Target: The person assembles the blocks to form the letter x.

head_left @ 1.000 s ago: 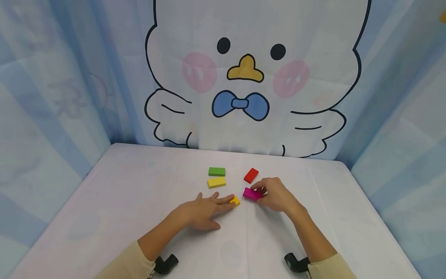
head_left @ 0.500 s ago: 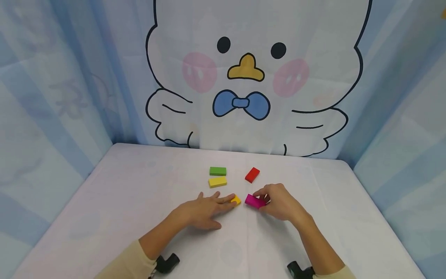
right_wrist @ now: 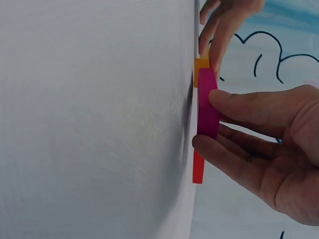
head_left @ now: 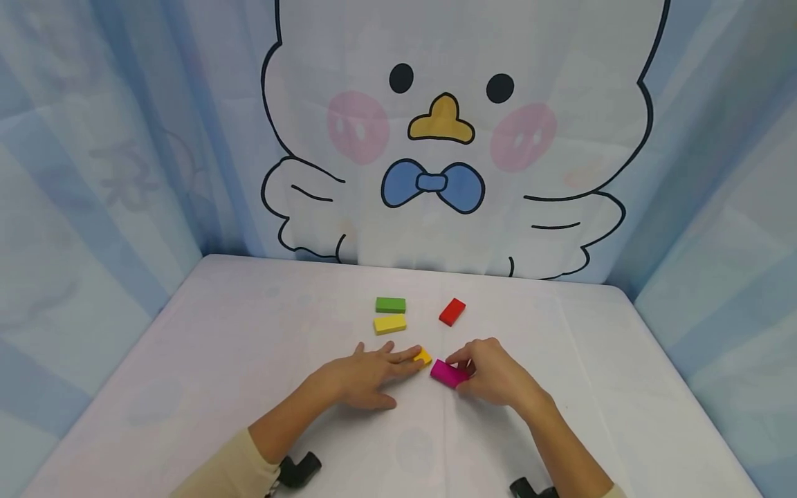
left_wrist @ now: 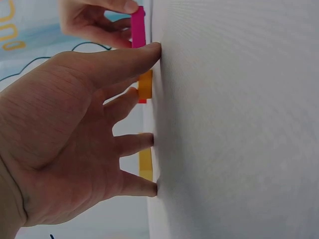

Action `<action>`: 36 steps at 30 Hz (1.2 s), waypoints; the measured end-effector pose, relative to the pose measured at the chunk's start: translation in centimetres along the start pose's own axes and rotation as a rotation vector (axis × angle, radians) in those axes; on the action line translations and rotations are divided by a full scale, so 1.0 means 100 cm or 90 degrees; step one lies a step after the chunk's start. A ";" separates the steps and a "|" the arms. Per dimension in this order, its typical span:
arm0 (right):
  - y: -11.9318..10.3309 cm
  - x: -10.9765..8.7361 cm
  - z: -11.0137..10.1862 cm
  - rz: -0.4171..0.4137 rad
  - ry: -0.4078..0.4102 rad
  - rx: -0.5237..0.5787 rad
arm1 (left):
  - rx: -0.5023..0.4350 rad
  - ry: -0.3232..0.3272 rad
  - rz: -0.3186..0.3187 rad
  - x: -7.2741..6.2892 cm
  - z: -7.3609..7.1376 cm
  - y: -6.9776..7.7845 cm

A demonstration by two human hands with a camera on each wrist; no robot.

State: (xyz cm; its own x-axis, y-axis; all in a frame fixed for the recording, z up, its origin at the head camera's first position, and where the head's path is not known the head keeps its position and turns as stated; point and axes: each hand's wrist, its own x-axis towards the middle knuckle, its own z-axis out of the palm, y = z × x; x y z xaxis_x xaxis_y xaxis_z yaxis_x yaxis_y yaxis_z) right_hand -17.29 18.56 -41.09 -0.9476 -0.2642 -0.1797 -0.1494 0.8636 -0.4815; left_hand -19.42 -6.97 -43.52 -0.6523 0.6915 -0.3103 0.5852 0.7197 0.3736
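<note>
In the head view my right hand (head_left: 498, 373) pinches a magenta block (head_left: 447, 374) between thumb and fingers; the right wrist view shows the thumb (right_wrist: 244, 107) on one side of it. The block's near end is by an orange-yellow block (head_left: 424, 357). My left hand (head_left: 364, 379) lies spread on the table, two of its straight fingers touching that orange-yellow block and partly hiding it. In the left wrist view the orange block (left_wrist: 145, 84) shows at the fingertips, close to the table surface.
Farther back lie a green block (head_left: 390, 305), a yellow block (head_left: 389, 324) just in front of it, and a red block (head_left: 452, 312) to the right. The white-covered table (head_left: 187, 360) ends at a printed cloth backdrop (head_left: 436, 235), with blue-striped curtains at both sides.
My right hand has brought the magenta block nearer to me, then a little left toward the orange-yellow block. The left hand and the other blocks stay put.
</note>
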 end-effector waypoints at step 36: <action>0.007 0.002 -0.002 -0.172 -0.047 0.008 | -0.007 0.005 0.001 -0.001 0.000 0.000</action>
State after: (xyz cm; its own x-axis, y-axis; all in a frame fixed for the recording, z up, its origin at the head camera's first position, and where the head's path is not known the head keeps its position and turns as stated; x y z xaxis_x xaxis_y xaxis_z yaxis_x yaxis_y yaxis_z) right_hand -17.60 19.20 -41.32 -0.8506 -0.5154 -0.1047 -0.3901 0.7518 -0.5316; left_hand -19.40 -7.06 -43.50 -0.6550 0.6924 -0.3025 0.5815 0.7176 0.3833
